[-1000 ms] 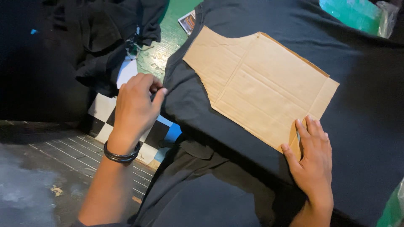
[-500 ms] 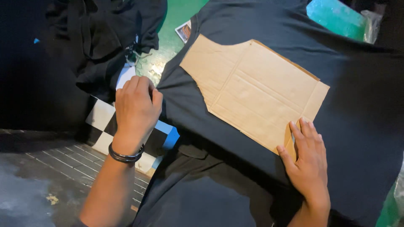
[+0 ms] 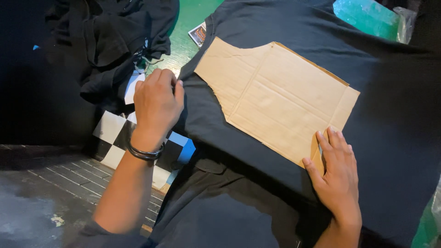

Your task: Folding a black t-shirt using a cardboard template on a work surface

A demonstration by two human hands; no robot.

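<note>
A black T-shirt (image 3: 390,92) lies spread flat across the table. On top of it rests a brown cardboard template (image 3: 280,96), cut with a curved neck shape at its upper left. My left hand (image 3: 157,102), with a dark band on its wrist, pinches the shirt's left edge near the shoulder. My right hand (image 3: 335,172) lies flat with fingers spread, pressing the near right corner of the cardboard onto the shirt.
A heap of black garments (image 3: 115,41) sits at the upper left. A black, white and blue checkered board (image 3: 115,131) sticks out under the shirt. Green table surface (image 3: 193,16) shows at the top, with a small printed card (image 3: 200,33) and clear plastic wrap (image 3: 372,16) at the upper right.
My left hand has slid up along the shirt's left edge, away from me, keeping its pinch on the cloth. My right hand and the cardboard have stayed put.
</note>
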